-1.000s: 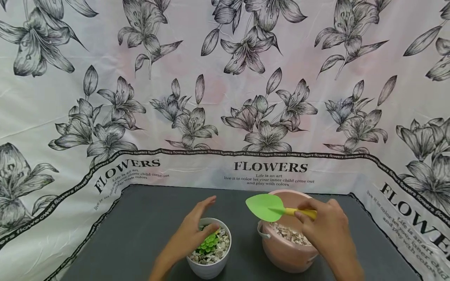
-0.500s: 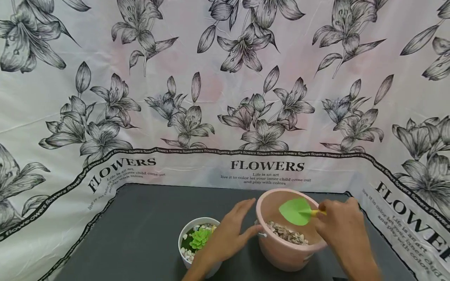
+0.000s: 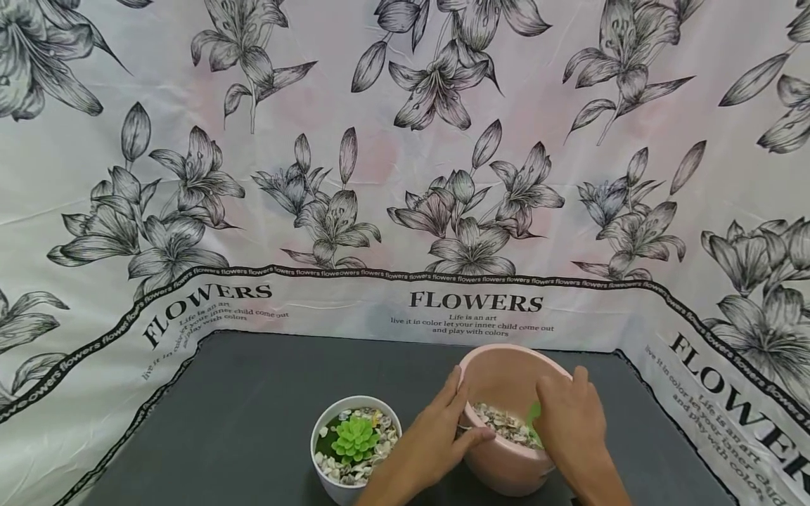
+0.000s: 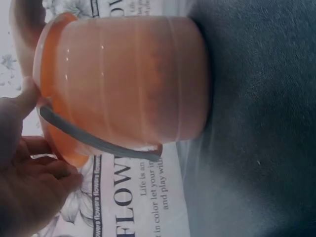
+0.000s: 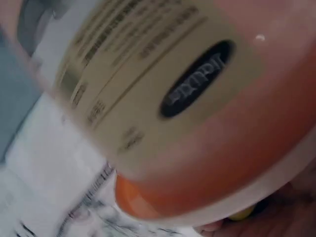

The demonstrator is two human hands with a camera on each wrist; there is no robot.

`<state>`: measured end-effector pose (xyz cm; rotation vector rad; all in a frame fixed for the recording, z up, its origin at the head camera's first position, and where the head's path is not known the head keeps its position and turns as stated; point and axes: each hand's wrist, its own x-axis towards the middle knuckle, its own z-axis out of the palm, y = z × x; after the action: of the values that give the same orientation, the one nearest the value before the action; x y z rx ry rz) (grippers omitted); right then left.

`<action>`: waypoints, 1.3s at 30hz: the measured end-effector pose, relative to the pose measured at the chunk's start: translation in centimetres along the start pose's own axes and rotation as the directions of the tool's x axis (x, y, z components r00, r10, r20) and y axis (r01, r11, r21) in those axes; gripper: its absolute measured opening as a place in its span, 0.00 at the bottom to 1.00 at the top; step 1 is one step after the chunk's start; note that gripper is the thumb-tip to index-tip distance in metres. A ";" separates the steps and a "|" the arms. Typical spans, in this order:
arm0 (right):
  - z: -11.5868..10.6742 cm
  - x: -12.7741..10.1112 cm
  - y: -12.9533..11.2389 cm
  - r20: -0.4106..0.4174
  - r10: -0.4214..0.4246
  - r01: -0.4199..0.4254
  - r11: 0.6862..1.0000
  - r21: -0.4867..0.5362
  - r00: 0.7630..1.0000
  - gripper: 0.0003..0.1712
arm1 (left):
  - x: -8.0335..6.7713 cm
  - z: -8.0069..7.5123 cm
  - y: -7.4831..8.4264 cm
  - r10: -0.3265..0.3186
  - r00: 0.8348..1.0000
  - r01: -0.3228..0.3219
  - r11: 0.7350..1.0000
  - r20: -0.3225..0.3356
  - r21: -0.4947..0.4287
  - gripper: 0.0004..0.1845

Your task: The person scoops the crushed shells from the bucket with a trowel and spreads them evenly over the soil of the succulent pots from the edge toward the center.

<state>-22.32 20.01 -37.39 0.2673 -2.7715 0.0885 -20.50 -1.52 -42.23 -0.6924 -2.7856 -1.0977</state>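
The left hand [image 3: 436, 439] had come right off the little white pot [image 3: 354, 450] since a second ago and swung across to the pink bucket [image 3: 506, 414], while the green trowel [image 3: 535, 414], which had been up in the air above the rim, was now down inside the bucket with only a sliver of its blade showing! The left hand gripped the bucket at its near left edge, fingers over the rim and thumb curled against the outer wall; the left wrist view showed that pink wall [image 4: 133, 84] side-on with a grey bail handle [image 4: 94, 140] hanging across it and the fingers [image 4: 29, 182] at the rim. The right hand [image 3: 569, 422] was curled over the bucket's right side, closed on the trowel's handle, though the grip itself was hidden behind the knuckles. The right wrist view was a blur: just the bucket's pink side and a pale label [image 5: 148, 74] close to the lens. The bucket held a layer of pale pebbles and shell chips [image 3: 500, 424]. The white pot stood just left of it on the dark grey table [image 3: 253, 393], apart from both hands, with a green succulent [image 3: 354, 439] at its centre, ringed by the same pale stones. A flower-printed cloth [image 3: 405, 176] reading "FLOWERS" hung behind.
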 end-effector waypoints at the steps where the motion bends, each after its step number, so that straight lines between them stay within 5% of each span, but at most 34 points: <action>1: 0.0 0.0 0.2 0.016 0.022 -0.022 1.000 0.013 1.000 0.22 | 0.0 0.1 -0.1 0.017 1.000 -0.017 1.000 -0.008 -0.010 0.47; 9: 0.3 0.4 1.2 0.036 0.090 -0.093 0.993 0.076 0.995 0.20 | 0.2 0.3 -0.9 0.088 0.993 -0.089 0.996 -0.076 -0.005 0.43; 16: 0.8 0.5 1.5 0.030 0.168 -0.171 0.971 0.166 0.985 0.19 | 0.3 0.1 -0.4 0.076 0.996 -0.075 0.997 -0.051 0.030 0.43; 28: 1.0 1.0 1.2 0.137 0.250 -0.280 0.915 0.290 0.959 0.21 | 0.0 -0.5 -0.2 0.067 0.997 -0.066 0.997 -0.026 0.041 0.42; 39: -0.6 0.8 2.8 0.177 0.268 -0.316 0.877 0.361 0.947 0.09 | 0.0 -0.4 -0.1 0.051 0.998 -0.050 0.999 -0.042 0.020 0.41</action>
<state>-23.43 22.66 -36.66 -0.0595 -2.8748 0.7247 -20.55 -1.88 -41.98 -0.7249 -2.7239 -1.0627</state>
